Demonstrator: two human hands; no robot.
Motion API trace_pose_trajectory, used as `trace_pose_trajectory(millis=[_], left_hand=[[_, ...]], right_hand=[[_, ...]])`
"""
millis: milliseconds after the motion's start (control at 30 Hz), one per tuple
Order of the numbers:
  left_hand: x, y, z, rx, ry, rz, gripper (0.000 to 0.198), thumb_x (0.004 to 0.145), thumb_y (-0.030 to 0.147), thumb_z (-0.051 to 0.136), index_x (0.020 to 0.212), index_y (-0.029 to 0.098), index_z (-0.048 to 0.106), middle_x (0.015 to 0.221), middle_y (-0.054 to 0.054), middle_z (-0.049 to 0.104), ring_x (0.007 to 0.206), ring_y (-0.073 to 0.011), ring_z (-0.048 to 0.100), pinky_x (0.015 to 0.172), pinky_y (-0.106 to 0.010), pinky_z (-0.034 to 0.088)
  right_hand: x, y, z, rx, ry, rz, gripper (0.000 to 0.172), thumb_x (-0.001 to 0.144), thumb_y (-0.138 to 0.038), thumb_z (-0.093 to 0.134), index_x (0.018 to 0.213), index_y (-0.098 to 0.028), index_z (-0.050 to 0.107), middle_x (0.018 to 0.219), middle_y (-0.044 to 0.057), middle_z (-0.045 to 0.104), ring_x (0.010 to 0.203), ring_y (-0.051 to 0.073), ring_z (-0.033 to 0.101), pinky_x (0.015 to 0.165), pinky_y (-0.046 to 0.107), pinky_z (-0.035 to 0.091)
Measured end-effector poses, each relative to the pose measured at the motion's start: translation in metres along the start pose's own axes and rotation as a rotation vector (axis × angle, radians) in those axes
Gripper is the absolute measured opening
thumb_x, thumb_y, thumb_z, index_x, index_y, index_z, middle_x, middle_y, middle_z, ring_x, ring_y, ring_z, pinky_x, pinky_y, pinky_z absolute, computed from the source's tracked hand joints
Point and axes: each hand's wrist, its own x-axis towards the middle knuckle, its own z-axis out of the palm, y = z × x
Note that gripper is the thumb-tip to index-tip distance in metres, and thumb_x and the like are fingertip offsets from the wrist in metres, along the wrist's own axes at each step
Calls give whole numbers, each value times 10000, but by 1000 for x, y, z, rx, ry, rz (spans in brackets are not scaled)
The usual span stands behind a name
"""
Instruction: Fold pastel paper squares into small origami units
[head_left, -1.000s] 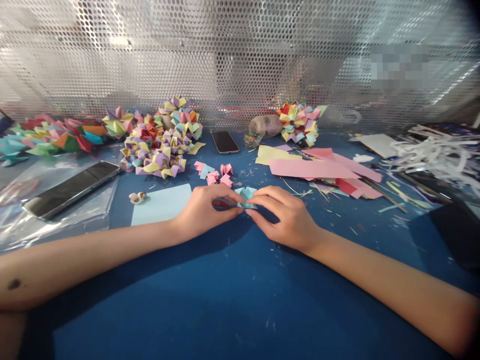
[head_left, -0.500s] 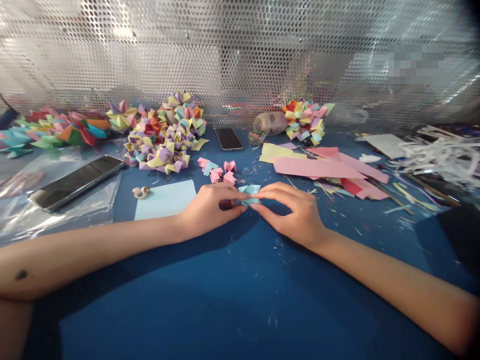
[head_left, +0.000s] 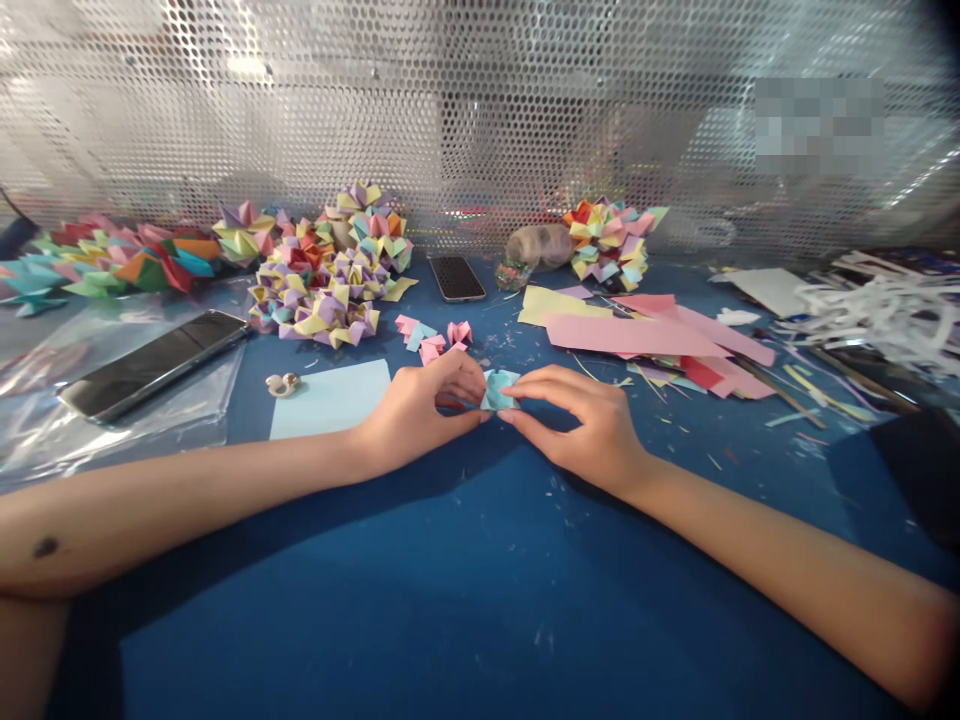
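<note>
A small light-blue folded paper piece (head_left: 498, 388) is held just above the blue table between my two hands. My right hand (head_left: 585, 420) pinches its right side between thumb and fingers. On its left side my left hand (head_left: 427, 405) is closed, thumb at the lower left corner and fingers curled against the edge. Just behind the left fingers lie several small folded pink paper pieces (head_left: 432, 346), partly hidden, with a light-blue one (head_left: 418, 337) among them. A flat light-blue paper sheet (head_left: 330, 395) rests beside my left wrist, partly covered by the forearm.
Colourful origami clusters (head_left: 330, 270) stand at the back left, another paper cluster (head_left: 611, 245) at the back right. Phones lie at the left (head_left: 154, 365) and back (head_left: 456, 278). Pink paper strips (head_left: 637, 336) and white shreds (head_left: 885, 310) cover the right. Two rings (head_left: 282, 383) sit near the sheet.
My left index finger has lifted and curled back from the top of the blue paper piece. More of the paper's opened middle shows. My right hand has hardly moved.
</note>
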Motion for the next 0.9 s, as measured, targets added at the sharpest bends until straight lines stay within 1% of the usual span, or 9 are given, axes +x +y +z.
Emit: trace_pose_trajectory(millis=[133, 267, 367, 500, 600, 767, 900], left_hand=[[-1, 1, 0, -4, -16, -9, 173, 767, 142, 654, 892, 172, 538, 843, -10, 706, 773, -109, 692, 733, -197, 578], [0, 1, -1, -33, -15, -34, 189, 761, 146, 664, 897, 170, 536, 840, -21, 712, 799, -129, 701, 741, -217, 582], [2, -1, -2, -73, -5, -70, 204, 743, 152, 688, 896, 158, 555, 846, -32, 711, 814, -138, 701, 761, -228, 579], [5, -4, -4, -142, -27, -86, 198, 754, 228, 705, 904, 143, 608, 870, -44, 711, 828, -144, 697, 790, -243, 568], [7, -4, -5, -178, -55, -97, 210, 757, 260, 710, 913, 133, 650, 886, -54, 715, 834, -153, 695, 784, -248, 563], [8, -2, -5, -242, -61, -134, 193, 746, 247, 719, 893, 126, 686, 867, -60, 730, 814, -156, 697, 769, -253, 568], [9, -2, -5, -308, -59, -139, 166, 731, 210, 723, 872, 127, 696, 855, -50, 738, 799, -147, 699, 792, -260, 572]], right_hand=[[0, 0, -1, 40, -36, 25, 208, 798, -208, 666, 1005, -194, 649, 903, 55, 709, 817, 173, 671, 769, 311, 546], [0, 0, -2, 79, -68, 68, 190, 790, -230, 677, 975, -207, 636, 907, 43, 709, 820, 175, 674, 773, 314, 546], [1, 2, -4, 166, -83, 146, 197, 778, -234, 692, 966, -199, 644, 917, 44, 707, 834, 176, 673, 775, 310, 544], [2, 4, -5, 270, -67, 228, 158, 795, -222, 676, 951, -198, 678, 948, 50, 707, 889, 182, 662, 809, 327, 536], [4, 3, -4, 323, -60, 290, 114, 801, -224, 672, 910, -201, 700, 929, 45, 714, 875, 181, 666, 807, 333, 539], [5, 0, -2, 407, -59, 416, 113, 801, -294, 675, 870, -209, 704, 888, 35, 715, 836, 180, 670, 777, 339, 558], [4, 0, 0, 432, -36, 469, 143, 788, -332, 686, 861, -210, 704, 879, 32, 721, 825, 180, 675, 769, 338, 569]])
